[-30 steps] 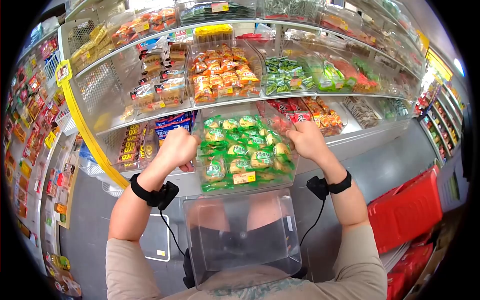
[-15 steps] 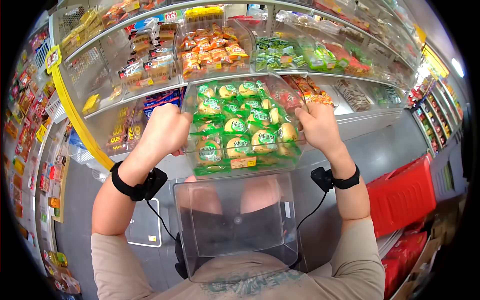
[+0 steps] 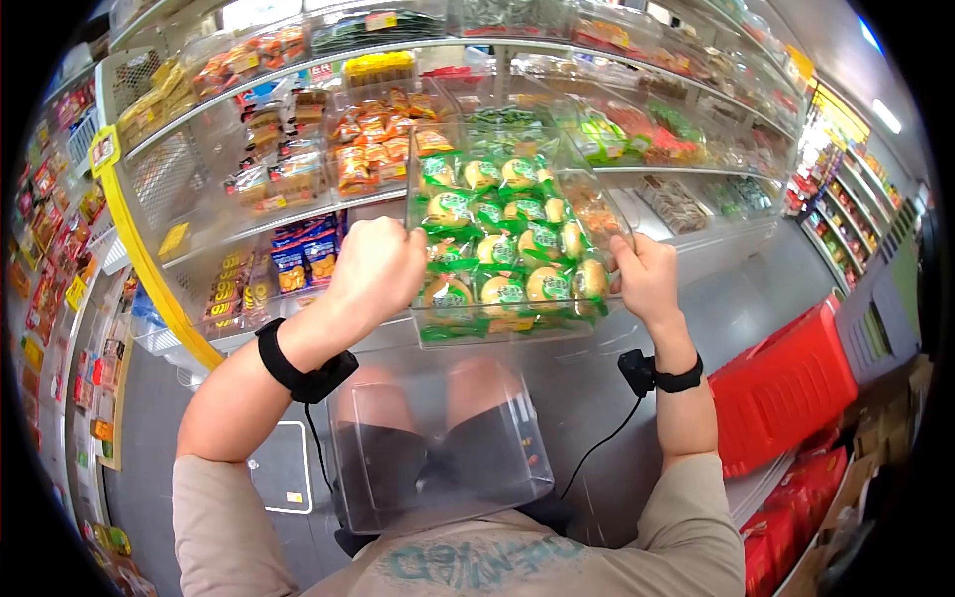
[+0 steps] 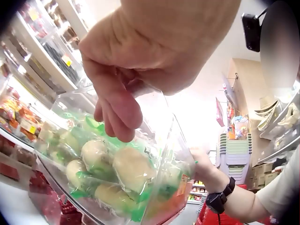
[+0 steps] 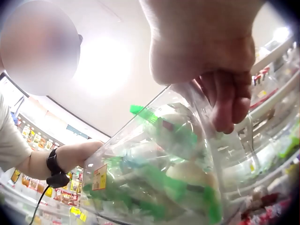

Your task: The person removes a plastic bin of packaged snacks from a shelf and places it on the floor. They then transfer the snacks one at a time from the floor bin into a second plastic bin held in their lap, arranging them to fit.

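Note:
A clear plastic bin (image 3: 463, 336) is held up in front of the shelves. Inside are round pastries (image 3: 500, 249) in clear and green wrappers, several of them. My left hand (image 3: 383, 267) grips its left wall, fingers curled over the rim; the left wrist view shows those fingers (image 4: 123, 112) bent down at the edge. On the opposite wall, my right hand (image 3: 647, 279) pinches the rim, and its fingers (image 5: 227, 101) hang along the outside in the right wrist view. A price label (image 5: 100, 177) is stuck on the bin's front.
A second clear bin (image 3: 438, 497) sits over the lap. Tiered shelves (image 3: 557, 45) ahead carry bins of orange-wrapped snacks (image 3: 363, 149) and other packets. A yellow post (image 3: 149, 249) stands at left, a red crate (image 3: 786, 388) at right.
The bin of pastries has risen from in front of the lower shelf and shifted right, both hands moving with it. It overlaps the middle shelf's packets in the head view now.

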`<state>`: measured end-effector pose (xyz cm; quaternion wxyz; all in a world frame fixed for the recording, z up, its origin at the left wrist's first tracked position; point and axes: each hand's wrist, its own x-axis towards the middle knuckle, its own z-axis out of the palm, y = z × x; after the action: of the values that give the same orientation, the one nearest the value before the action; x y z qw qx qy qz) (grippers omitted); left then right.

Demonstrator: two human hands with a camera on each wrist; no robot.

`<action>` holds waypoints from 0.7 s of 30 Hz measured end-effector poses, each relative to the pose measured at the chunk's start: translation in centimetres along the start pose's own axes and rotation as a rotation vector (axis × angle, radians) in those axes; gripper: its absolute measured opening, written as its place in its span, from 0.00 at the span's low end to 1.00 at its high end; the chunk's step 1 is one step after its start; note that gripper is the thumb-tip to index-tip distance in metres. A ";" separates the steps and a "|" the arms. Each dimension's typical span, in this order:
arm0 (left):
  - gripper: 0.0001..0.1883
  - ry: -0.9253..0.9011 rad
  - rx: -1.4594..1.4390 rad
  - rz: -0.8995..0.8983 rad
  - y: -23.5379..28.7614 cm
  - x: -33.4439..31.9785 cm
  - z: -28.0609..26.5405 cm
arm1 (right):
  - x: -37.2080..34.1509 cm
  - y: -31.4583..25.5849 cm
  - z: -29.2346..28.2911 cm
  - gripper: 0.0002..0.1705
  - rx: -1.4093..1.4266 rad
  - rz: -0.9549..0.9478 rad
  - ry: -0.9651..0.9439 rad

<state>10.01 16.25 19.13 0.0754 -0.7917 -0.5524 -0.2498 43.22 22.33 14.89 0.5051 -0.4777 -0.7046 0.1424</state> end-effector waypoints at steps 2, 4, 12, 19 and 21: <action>0.16 0.019 0.075 0.099 2.6 1.1 1.1 | -1.7 1.6 -2.8 0.18 -0.016 0.006 0.030; 0.20 -0.066 -0.036 0.061 4.8 2.4 3.3 | -3.5 2.9 -5.5 0.18 -0.032 0.037 0.098; 0.24 -0.743 -0.593 -0.450 13.4 3.9 13.8 | -12.9 11.6 -12.5 0.18 -0.346 0.057 0.240; 0.23 -1.080 -0.608 -0.557 16.7 -0.5 24.6 | -22.6 19.7 -12.4 0.16 -0.454 0.126 0.151; 0.21 -1.206 -0.702 -0.704 18.4 -1.0 25.1 | -24.7 21.1 -12.1 0.16 -0.478 0.199 0.119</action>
<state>34.36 18.37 -0.22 -0.5762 -0.5465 -0.6053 0.0542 65.41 9.34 -8.31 0.4021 -0.6578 -0.6369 -0.0077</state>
